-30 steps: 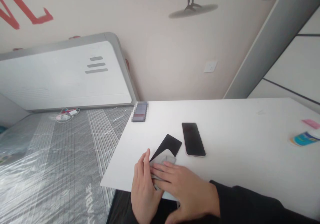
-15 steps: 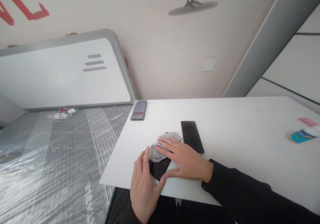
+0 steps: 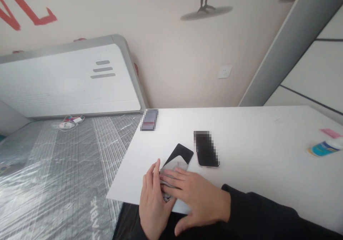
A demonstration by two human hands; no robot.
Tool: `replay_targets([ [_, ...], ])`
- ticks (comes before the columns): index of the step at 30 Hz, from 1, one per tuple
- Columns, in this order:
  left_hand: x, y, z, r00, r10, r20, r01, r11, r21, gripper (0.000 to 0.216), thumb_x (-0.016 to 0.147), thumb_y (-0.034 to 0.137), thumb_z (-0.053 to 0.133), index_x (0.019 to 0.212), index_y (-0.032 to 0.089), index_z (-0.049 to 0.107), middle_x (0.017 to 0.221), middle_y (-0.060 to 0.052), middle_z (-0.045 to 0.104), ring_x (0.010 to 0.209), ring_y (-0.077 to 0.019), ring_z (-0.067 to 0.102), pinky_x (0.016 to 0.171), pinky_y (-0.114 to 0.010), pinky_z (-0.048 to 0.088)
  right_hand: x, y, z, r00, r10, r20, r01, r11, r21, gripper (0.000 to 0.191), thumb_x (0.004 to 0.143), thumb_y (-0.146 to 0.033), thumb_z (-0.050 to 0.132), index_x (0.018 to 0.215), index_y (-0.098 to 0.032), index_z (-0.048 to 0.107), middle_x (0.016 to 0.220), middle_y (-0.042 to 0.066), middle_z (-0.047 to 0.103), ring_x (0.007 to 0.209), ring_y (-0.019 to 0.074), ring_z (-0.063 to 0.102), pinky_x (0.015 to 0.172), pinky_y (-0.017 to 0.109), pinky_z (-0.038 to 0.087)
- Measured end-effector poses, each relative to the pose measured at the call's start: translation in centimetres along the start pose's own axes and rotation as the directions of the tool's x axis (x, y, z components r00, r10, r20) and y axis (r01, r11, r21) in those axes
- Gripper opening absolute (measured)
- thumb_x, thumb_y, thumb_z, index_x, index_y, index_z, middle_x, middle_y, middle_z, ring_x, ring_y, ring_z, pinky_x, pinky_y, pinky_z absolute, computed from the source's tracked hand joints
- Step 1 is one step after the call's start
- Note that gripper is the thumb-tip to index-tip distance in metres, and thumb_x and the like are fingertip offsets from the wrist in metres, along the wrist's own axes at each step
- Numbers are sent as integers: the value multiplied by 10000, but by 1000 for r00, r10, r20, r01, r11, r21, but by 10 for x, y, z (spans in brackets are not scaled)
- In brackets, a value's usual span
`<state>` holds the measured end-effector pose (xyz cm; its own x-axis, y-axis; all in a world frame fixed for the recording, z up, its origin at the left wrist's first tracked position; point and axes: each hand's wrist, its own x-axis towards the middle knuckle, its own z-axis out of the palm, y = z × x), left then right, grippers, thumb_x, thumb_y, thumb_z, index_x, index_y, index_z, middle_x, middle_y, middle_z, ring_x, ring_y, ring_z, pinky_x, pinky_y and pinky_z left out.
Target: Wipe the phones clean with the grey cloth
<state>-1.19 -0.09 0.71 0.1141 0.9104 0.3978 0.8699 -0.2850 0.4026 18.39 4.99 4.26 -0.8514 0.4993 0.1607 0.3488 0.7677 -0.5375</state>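
A black phone (image 3: 184, 152) lies slantwise on the white table near its front edge, its upper end bare. Spread over its lower part is a grey cloth (image 3: 178, 162). My right hand (image 3: 197, 193) presses the cloth down with flat fingers, thumb out over the table's front edge. At the phone's lower left, my left hand (image 3: 154, 200) braces the phone between its fingers and thumb. Both hands and the cloth hide the phone's lower end. Just to the right lies a second phone (image 3: 207, 150), dark screen up, touched by neither hand.
A blurred flat dark item (image 3: 149, 120) lies at the far left corner of the table (image 3: 254, 136). On the right are a white bottle with a blue label (image 3: 324, 148) and a pink piece (image 3: 331, 132). Left of the table is a plastic-covered mattress (image 3: 66, 168).
My right hand has slid the grey cloth down along the phone toward me, baring the phone's upper end. My left hand has stayed in nearly the same place.
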Motion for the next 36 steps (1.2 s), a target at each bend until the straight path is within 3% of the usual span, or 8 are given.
replay_targets([
  [6,-1,0,0,1000,-3,-25,3,1000,15,855,889,414,675,1580,235,204,1390,-168,527,1285,-349,537,1008,-548,524,5,18,-9,980,184,-71,-190,978,-88,843,905,-693,554,1544,-163,409,1622,154,345,1526,302,282,1259,507,219],
  [12,-2,1,0,1000,-18,2,18,1000,-11,856,873,269,651,1587,245,180,1418,-162,501,1307,-337,527,1038,-542,508,0,0,-5,999,-28,25,27,999,33,861,893,-714,558,1554,-188,393,1628,101,353,1526,251,290,1286,436,141],
  [15,-1,1,1,1000,-16,-25,16,1000,-8,837,889,366,665,1579,244,207,1405,-164,510,1303,-346,527,1034,-553,503,2,13,-12,994,110,-18,-110,993,-31,775,924,-674,544,1525,-196,446,1613,109,380,1514,268,319,1272,475,195],
  [18,-1,1,1,999,-6,-32,6,1000,-2,823,900,402,656,1576,230,219,1394,-171,518,1291,-347,531,1023,-553,507,8,18,-12,977,202,-69,-208,974,-92,846,897,-690,572,1538,-160,419,1609,154,376,1521,303,297,1262,511,213],
  [24,-2,3,-2,999,-33,0,33,999,-24,849,859,227,637,1583,227,194,1423,-171,496,1327,-340,506,1050,-543,493,1,-11,4,1000,-10,7,9,999,48,851,898,-689,578,1553,-178,392,1629,105,352,1535,250,267,1289,437,131],
  [28,-1,5,-2,1000,-30,-5,30,999,-15,860,875,347,683,1579,233,203,1413,-168,504,1314,-351,517,1042,-551,498,-5,20,-14,993,121,-5,-121,991,-54,787,918,-688,541,1536,-214,427,1623,96,363,1519,271,306,1270,478,207],
  [31,-1,4,0,1000,-24,-13,23,1000,-6,863,877,391,686,1578,233,209,1404,-171,507,1311,-364,519,1034,-563,501,2,30,-20,971,228,-72,-235,963,-128,860,892,-715,552,1546,-177,407,1616,152,355,1519,313,299,1246,520,257],
  [36,-2,5,1,998,-58,-5,58,998,-38,856,852,194,637,1582,246,193,1421,-163,493,1323,-340,517,1060,-548,490,3,-6,1,999,-22,23,21,999,27,940,861,-723,597,1570,-155,352,1636,127,323,1538,273,253,1286,449,147],
])
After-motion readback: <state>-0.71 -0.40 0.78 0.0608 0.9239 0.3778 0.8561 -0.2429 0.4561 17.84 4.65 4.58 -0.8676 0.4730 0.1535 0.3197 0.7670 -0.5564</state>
